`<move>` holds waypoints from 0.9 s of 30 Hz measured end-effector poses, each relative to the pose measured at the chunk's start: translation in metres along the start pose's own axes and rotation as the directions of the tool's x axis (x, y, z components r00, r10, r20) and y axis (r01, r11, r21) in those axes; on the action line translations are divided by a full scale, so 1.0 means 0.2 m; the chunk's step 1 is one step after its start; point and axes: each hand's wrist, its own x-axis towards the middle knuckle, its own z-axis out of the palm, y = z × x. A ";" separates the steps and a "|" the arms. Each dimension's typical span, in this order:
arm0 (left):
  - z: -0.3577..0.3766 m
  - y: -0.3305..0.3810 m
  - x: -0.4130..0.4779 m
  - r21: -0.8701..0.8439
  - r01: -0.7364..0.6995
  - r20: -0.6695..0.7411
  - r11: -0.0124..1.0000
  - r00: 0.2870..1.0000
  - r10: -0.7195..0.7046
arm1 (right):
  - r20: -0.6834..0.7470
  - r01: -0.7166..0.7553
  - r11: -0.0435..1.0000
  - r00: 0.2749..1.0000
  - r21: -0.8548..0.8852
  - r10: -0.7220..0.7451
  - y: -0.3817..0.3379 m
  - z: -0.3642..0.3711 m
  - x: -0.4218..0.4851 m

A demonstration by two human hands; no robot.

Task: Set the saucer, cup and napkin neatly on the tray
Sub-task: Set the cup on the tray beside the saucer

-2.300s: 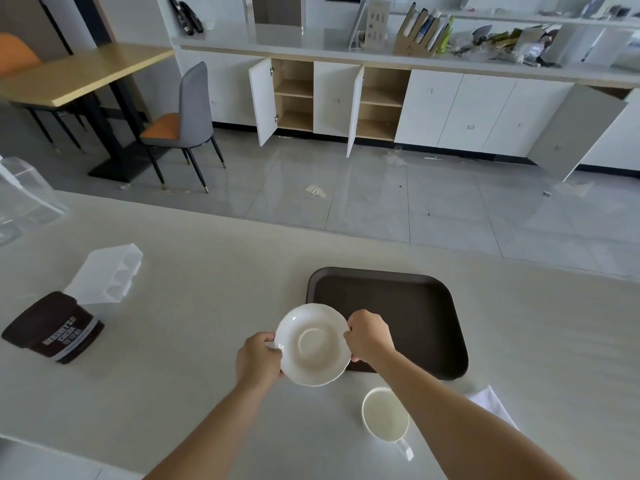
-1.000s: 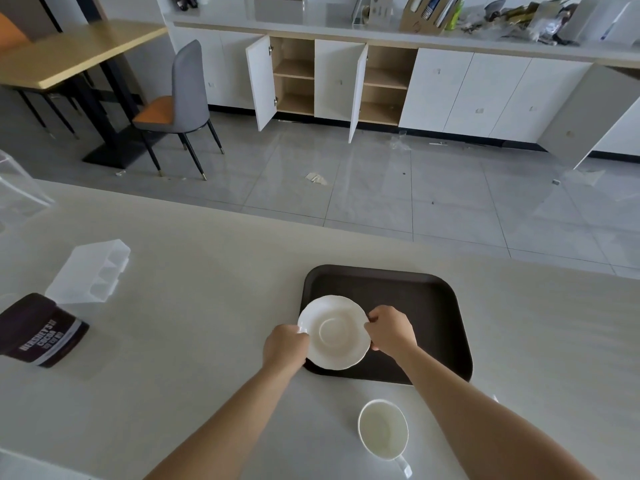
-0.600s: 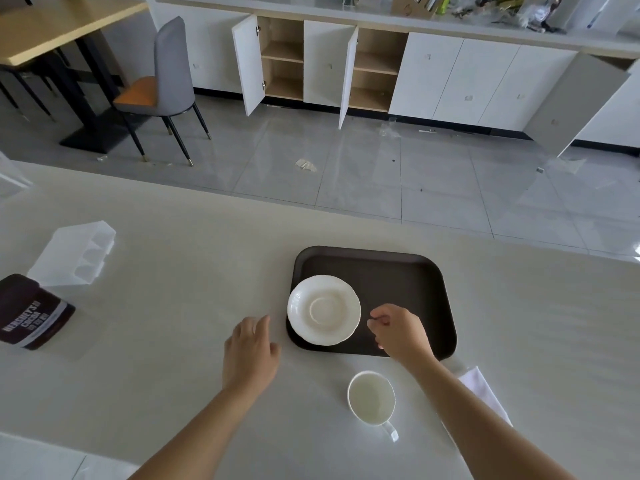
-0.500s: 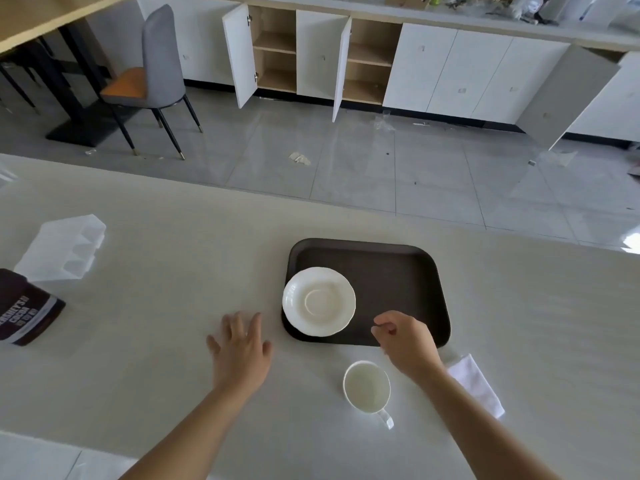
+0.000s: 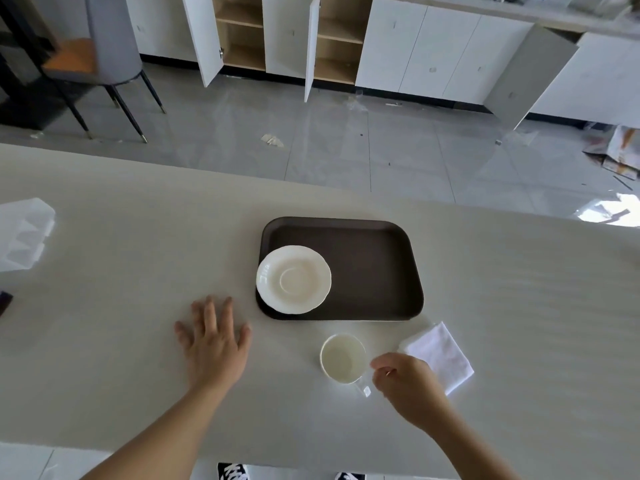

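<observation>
A white saucer (image 5: 293, 279) lies on the left part of the dark brown tray (image 5: 374, 268), its rim over the tray's left edge. A white cup (image 5: 343, 358) stands upright on the counter in front of the tray, handle toward me and to the right. A folded white napkin (image 5: 440, 355) lies to the cup's right. My left hand (image 5: 213, 341) rests flat on the counter left of the tray, fingers spread, holding nothing. My right hand (image 5: 405, 386) hovers by the cup's handle, fingers curled and close to it; no grip shows.
A clear plastic holder (image 5: 24, 233) sits at the counter's far left, with a dark package's corner (image 5: 4, 303) at the left edge. The counter's far edge drops to a tiled floor with a grey chair (image 5: 104, 53) and open cabinets (image 5: 277, 36).
Both hands set the saucer on the tray and let go. The left hand went down flat on the counter. The right hand drew back to the cup's handle.
</observation>
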 end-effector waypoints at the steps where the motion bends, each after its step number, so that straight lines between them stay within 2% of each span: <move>1: 0.00 0.00 0.00 -0.003 -0.001 -0.009 1.000 1.000 0.001 | 0.020 0.006 1.000 1.000 -0.005 -0.006 0.00 0.01 -0.01; 4: 0.01 -0.01 0.00 -0.009 -0.004 -0.033 1.000 0.999 0.003 | 0.046 0.045 0.998 0.998 -0.043 -0.043 0.01 0.04 -0.02; 14: 0.04 -0.02 0.01 -0.021 -0.002 -0.066 1.000 0.998 0.001 | -0.123 0.173 0.980 0.975 -0.094 -0.184 0.03 0.10 0.00; 23: 0.05 -0.03 0.01 -0.003 -0.001 -0.074 1.000 0.997 0.001 | -0.306 0.238 0.971 0.926 0.028 -0.219 0.00 0.05 0.02; 27: 0.03 -0.02 0.00 0.003 0.000 -0.076 1.000 0.997 0.000 | -0.388 0.226 0.969 0.905 0.097 -0.172 -0.05 -0.04 0.10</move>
